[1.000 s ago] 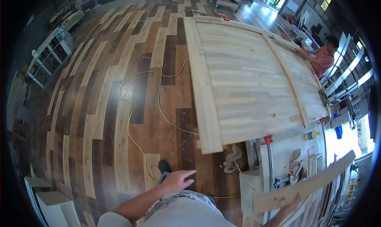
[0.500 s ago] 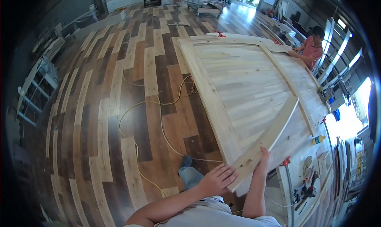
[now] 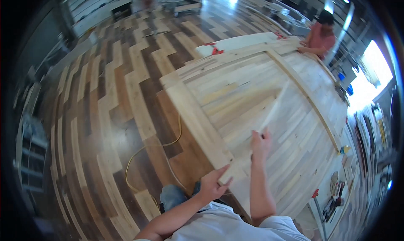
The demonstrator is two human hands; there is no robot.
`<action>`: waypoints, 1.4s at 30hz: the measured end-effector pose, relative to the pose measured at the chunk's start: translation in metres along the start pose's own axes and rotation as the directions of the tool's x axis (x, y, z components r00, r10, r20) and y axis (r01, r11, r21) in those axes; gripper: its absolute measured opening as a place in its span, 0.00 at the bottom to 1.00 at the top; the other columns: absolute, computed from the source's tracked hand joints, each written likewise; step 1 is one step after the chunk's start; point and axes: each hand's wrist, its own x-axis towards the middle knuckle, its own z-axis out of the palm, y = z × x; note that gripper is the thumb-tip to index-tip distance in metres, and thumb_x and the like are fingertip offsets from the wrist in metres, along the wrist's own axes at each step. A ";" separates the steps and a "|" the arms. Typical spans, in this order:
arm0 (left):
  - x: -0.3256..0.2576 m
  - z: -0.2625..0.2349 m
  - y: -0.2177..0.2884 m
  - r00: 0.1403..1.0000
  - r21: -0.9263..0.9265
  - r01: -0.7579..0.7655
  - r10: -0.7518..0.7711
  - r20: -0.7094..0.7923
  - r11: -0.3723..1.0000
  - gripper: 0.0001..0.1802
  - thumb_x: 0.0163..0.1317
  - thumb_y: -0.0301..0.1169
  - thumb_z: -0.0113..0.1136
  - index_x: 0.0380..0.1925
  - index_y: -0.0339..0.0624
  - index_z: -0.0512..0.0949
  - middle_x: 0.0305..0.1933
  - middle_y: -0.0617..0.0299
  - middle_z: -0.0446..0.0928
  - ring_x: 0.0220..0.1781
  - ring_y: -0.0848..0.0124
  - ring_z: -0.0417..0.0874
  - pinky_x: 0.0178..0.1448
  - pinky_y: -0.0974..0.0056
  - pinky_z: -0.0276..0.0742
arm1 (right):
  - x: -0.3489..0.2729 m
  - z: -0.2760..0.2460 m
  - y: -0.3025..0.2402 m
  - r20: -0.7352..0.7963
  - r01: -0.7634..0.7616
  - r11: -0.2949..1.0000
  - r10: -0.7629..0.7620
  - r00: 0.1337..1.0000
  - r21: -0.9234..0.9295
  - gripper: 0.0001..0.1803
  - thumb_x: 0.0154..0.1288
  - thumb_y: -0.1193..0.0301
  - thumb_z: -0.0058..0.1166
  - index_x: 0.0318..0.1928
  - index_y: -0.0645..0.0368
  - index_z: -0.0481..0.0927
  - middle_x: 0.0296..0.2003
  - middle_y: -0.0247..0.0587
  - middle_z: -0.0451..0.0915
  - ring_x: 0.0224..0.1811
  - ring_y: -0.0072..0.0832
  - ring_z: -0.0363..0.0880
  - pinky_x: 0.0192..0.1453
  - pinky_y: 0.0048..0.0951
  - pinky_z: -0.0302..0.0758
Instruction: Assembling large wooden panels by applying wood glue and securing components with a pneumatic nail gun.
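Since half a second ago, both hands have shifted up onto the panel and the loose board now lies diagonally across its face rather than along the near edge. Left hand (image 3: 212,183) rests at the near corner of the large wooden panel (image 3: 303,127), fingers spread and touching the board's lower end; not clamped. Right hand (image 3: 261,143) sits further up, fingers curled over the long pale board (image 3: 272,110), gripping it. Board is motion-blurred, running up and to the right from the corner toward the panel's middle. Panel carries a raised frame strip (image 3: 198,119) along its left edge and a diagonal strip (image 3: 305,95) on the right. Second person in a red shirt (image 3: 320,38) leans at the far end. Yellow cable (image 3: 153,150) loops on the patchwork wood floor (image 3: 105,106). Red clamps (image 3: 215,50) sit at the far-left corner.
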 end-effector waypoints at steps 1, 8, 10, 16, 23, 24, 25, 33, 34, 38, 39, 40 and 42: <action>0.015 -0.002 -0.022 0.993 -0.128 0.105 -0.110 -0.033 0.986 0.23 0.59 0.34 0.66 0.53 0.36 0.78 0.40 0.51 0.83 0.39 0.61 0.85 0.46 0.63 0.80 | 0.008 0.024 -0.010 0.015 0.073 0.989 -0.072 0.997 -0.132 0.19 0.58 0.68 0.63 0.47 0.67 0.79 0.43 0.45 0.79 0.43 0.34 0.74 0.47 0.31 0.71; 0.144 -0.045 -0.142 0.868 -0.482 0.389 -0.488 -0.093 0.785 0.16 0.66 0.35 0.61 0.47 0.33 0.78 0.46 0.58 0.81 0.47 0.70 0.81 0.52 0.65 0.75 | 0.033 0.151 0.037 -0.083 -0.064 0.976 0.048 0.995 -0.207 0.38 0.65 0.62 0.59 0.69 0.67 0.60 0.62 0.53 0.71 0.62 0.36 0.70 0.65 0.32 0.66; 0.181 -0.059 -0.177 0.676 -0.832 0.423 -0.737 0.027 0.357 0.20 0.66 0.37 0.60 0.52 0.33 0.74 0.50 0.58 0.79 0.50 0.69 0.79 0.55 0.65 0.74 | 0.047 0.195 0.004 0.071 -0.581 0.702 0.611 0.788 0.411 0.37 0.67 0.65 0.57 0.71 0.64 0.58 0.57 0.45 0.74 0.57 0.32 0.73 0.62 0.33 0.70; 0.264 -0.102 -0.228 0.622 -0.762 0.625 -0.696 0.357 0.168 0.23 0.67 0.40 0.60 0.56 0.39 0.70 0.53 0.59 0.77 0.56 0.69 0.78 0.59 0.64 0.74 | 0.099 0.310 0.013 -0.100 -0.311 0.817 0.405 0.909 0.485 0.28 0.67 0.70 0.57 0.65 0.59 0.64 0.49 0.37 0.78 0.48 0.26 0.77 0.52 0.30 0.75; 0.336 -0.144 -0.289 0.316 -0.229 0.948 -0.564 0.763 0.221 0.22 0.70 0.43 0.54 0.56 0.41 0.69 0.46 0.56 0.79 0.41 0.66 0.84 0.43 0.61 0.84 | 0.162 0.367 0.003 -0.169 -0.323 0.878 0.400 0.901 0.353 0.24 0.66 0.74 0.56 0.62 0.62 0.69 0.51 0.37 0.79 0.50 0.25 0.77 0.55 0.28 0.73; 0.346 -0.150 -0.295 0.316 -0.113 0.919 -0.531 0.786 0.379 0.20 0.69 0.42 0.56 0.52 0.39 0.72 0.41 0.56 0.81 0.36 0.66 0.84 0.40 0.61 0.84 | 0.170 0.371 0.011 -0.172 -0.316 0.882 0.392 0.904 0.350 0.25 0.66 0.74 0.56 0.63 0.62 0.69 0.51 0.37 0.79 0.50 0.25 0.77 0.55 0.28 0.73; 0.354 -0.157 -0.300 0.306 -0.103 0.920 -0.529 0.792 0.378 0.20 0.69 0.42 0.56 0.52 0.39 0.72 0.41 0.56 0.81 0.36 0.66 0.84 0.40 0.61 0.84 | 0.176 0.376 0.020 -0.173 -0.310 0.885 0.385 0.906 0.348 0.25 0.66 0.73 0.56 0.63 0.61 0.69 0.51 0.37 0.79 0.50 0.25 0.77 0.55 0.28 0.73; 0.432 -0.197 -0.323 0.859 -0.071 -0.220 0.228 0.459 0.973 0.12 0.53 0.22 0.64 0.40 0.42 0.78 0.40 0.53 0.79 0.43 0.53 0.79 0.49 0.53 0.75 | 0.220 0.381 0.057 -0.218 -0.443 0.895 0.443 0.869 0.053 0.23 0.61 0.72 0.60 0.57 0.61 0.74 0.44 0.40 0.82 0.45 0.27 0.79 0.51 0.30 0.75; 0.440 -0.200 -0.325 0.852 -0.038 -0.284 0.271 0.447 0.958 0.13 0.53 0.22 0.65 0.40 0.42 0.78 0.42 0.54 0.79 0.45 0.54 0.79 0.50 0.54 0.75 | 0.220 0.383 0.052 -0.218 -0.426 0.904 0.424 0.879 0.040 0.21 0.60 0.71 0.61 0.54 0.62 0.76 0.41 0.40 0.83 0.43 0.26 0.80 0.48 0.30 0.75; 0.469 -0.196 -0.329 0.829 0.010 -0.383 0.338 0.444 0.924 0.14 0.51 0.22 0.65 0.40 0.43 0.79 0.44 0.55 0.78 0.48 0.55 0.78 0.53 0.54 0.73 | 0.230 0.374 0.045 -0.220 -0.467 0.876 0.436 0.873 -0.119 0.17 0.58 0.69 0.62 0.47 0.63 0.79 0.35 0.39 0.84 0.36 0.24 0.79 0.41 0.30 0.75; 0.471 -0.196 -0.332 0.809 0.014 -0.431 0.379 0.450 0.902 0.15 0.51 0.22 0.65 0.40 0.43 0.79 0.46 0.55 0.78 0.49 0.54 0.78 0.54 0.53 0.73 | 0.231 0.373 0.044 -0.223 -0.487 0.866 0.455 0.862 -0.116 0.17 0.58 0.69 0.62 0.47 0.63 0.79 0.35 0.39 0.84 0.36 0.24 0.79 0.41 0.30 0.75; 0.473 -0.195 -0.333 0.786 0.017 -0.478 0.419 0.455 0.878 0.15 0.50 0.22 0.66 0.40 0.43 0.79 0.47 0.54 0.77 0.50 0.53 0.78 0.54 0.53 0.73 | 0.232 0.373 0.044 -0.213 -0.473 0.878 0.449 0.868 -0.075 0.16 0.59 0.70 0.61 0.48 0.63 0.79 0.35 0.37 0.83 0.36 0.22 0.78 0.40 0.28 0.75; 0.475 -0.196 -0.332 0.775 0.024 -0.466 0.394 0.494 0.885 0.16 0.49 0.22 0.66 0.41 0.45 0.79 0.46 0.56 0.78 0.50 0.55 0.77 0.56 0.53 0.73 | 0.228 0.373 0.040 -0.207 -0.475 0.879 0.460 0.864 -0.030 0.16 0.61 0.71 0.60 0.48 0.62 0.80 0.35 0.35 0.83 0.35 0.21 0.78 0.40 0.26 0.74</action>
